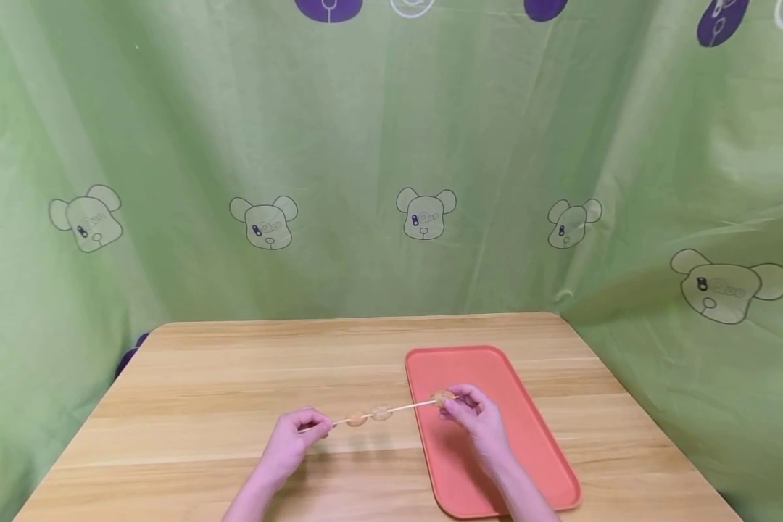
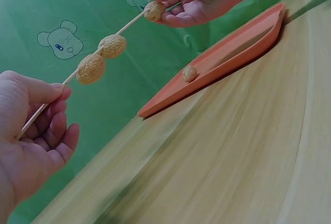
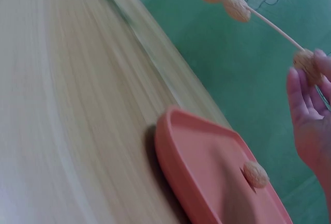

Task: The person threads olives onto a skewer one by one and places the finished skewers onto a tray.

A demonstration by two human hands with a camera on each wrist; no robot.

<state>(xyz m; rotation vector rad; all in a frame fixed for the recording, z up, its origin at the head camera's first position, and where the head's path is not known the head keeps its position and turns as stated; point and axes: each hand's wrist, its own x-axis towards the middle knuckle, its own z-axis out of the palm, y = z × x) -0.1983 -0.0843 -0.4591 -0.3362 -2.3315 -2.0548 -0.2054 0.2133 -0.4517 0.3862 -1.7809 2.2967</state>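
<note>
1. Well, the coral-red, shallow, rectangular tray [image 1: 457, 478] lies on the pale wood-grain worktop [image 1: 235, 377].
2. Left of the tray, the person's left hand [image 1: 291, 438] is raised off the worktop, its grip drawn in to a pinch on a thin, straight, pale skewer [image 1: 412, 406].
3. From that hand the skewer runs toward the tray, carrying a tan, wrinkled, walnut-shaped ball [image 2: 90, 69] and, just beside it, a matching second ball [image 2: 112, 46], both left of the tray.
4. Above the tray, the right hand [image 1: 483, 422] has its grip closed around a third ball [image 2: 154, 11] at the skewer's other end; how deep the skewer goes into it, I cannot tell.
5. A fourth ball [image 2: 190, 73] rests loose on the tray, apart from both hands.
6. Behind the tray hangs a green cloth [image 1: 339, 130] printed with outlined bear heads.
</note>
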